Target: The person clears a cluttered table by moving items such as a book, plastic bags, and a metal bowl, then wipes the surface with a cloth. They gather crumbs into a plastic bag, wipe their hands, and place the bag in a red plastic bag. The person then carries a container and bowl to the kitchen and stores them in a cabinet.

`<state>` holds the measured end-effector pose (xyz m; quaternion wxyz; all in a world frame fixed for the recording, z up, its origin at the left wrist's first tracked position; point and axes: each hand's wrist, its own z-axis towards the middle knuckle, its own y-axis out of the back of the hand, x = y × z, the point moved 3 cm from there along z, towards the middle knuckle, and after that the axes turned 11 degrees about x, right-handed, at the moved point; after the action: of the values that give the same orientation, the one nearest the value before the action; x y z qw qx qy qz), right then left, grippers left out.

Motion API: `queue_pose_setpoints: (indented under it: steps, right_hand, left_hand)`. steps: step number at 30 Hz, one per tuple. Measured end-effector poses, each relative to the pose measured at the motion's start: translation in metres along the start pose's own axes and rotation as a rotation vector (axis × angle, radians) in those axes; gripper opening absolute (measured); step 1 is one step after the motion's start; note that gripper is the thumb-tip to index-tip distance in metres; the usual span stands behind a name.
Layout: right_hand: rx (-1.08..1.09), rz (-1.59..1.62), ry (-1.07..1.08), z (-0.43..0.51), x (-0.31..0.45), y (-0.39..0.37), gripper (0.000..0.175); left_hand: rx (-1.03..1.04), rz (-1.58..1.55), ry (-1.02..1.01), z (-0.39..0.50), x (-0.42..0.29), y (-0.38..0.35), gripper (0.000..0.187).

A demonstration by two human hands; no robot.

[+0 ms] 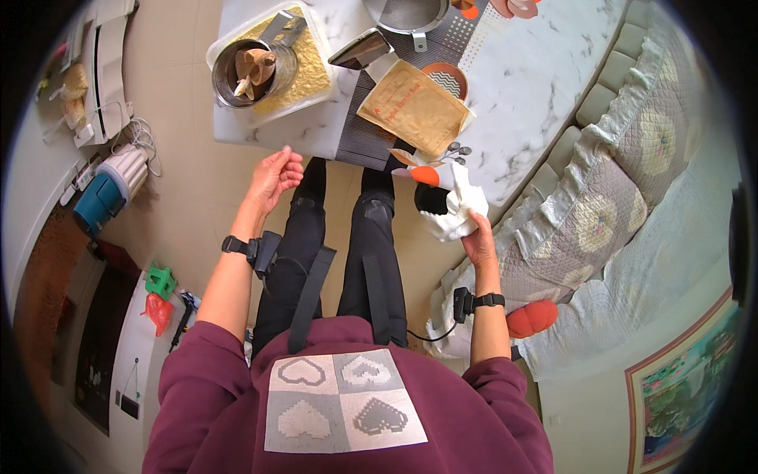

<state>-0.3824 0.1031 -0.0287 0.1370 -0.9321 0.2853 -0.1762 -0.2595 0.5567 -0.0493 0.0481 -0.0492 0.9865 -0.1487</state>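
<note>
A crumpled white cloth (453, 216) is in my right hand (481, 237), beside the table's front right corner. Just left of the cloth is a dark rounded shape (431, 198); I cannot tell what it is. My left hand (276, 178) is held in the air off the front edge of the marble-patterned table (284, 137), with its fingers loosely curled and nothing in them. Beyond it stands a white plastic tub (328, 68) with a gold inside. A metal cup with a handle (220, 80) rests in the tub and contains brown pieces (257, 65).
A brown paper-covered book (417, 106) lies on a patterned runner (364, 133). Behind it are a phone (364, 50) propped up and a round metal sieve (408, 18). A sofa with quilted covers (592, 219) runs along the right. A blue and white bin (106, 198) stands left.
</note>
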Motion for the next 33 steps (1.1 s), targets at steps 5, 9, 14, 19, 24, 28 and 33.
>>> queue_pose_setpoints:
  steps: [5,9,14,19,24,28,33]
  right_hand:
    - [-0.163,0.036,0.06,0.007,-0.014,-0.016,0.066]
    - [-0.19,-0.181,0.166,0.015,-0.001,-0.027,0.047]
    - [-0.234,-0.562,0.18,0.023,0.023,-0.049,0.023]
    - [-0.232,-0.71,0.129,0.018,0.026,-0.061,0.015]
    - [-0.11,-0.731,0.159,0.019,0.04,-0.043,0.051]
    - [-0.159,-1.119,0.148,0.049,0.057,-0.033,0.041]
    - [-0.234,-1.217,0.147,0.1,0.076,-0.053,0.048]
  left_hand:
    - [0.199,-0.286,-0.355,-0.007,-0.025,-0.029,0.066]
    - [0.269,-0.593,-0.459,0.004,-0.053,-0.052,0.073]
    - [0.207,-0.908,-0.493,0.044,-0.065,-0.053,0.055]
    - [0.092,-0.98,-0.492,0.059,-0.066,-0.043,0.046]
    - [0.102,-1.027,-0.526,0.057,-0.069,-0.039,0.048]
    - [0.115,-0.936,-0.577,0.054,-0.067,-0.029,0.049]
    - [0.073,-0.829,-0.612,0.036,-0.043,-0.008,0.036]
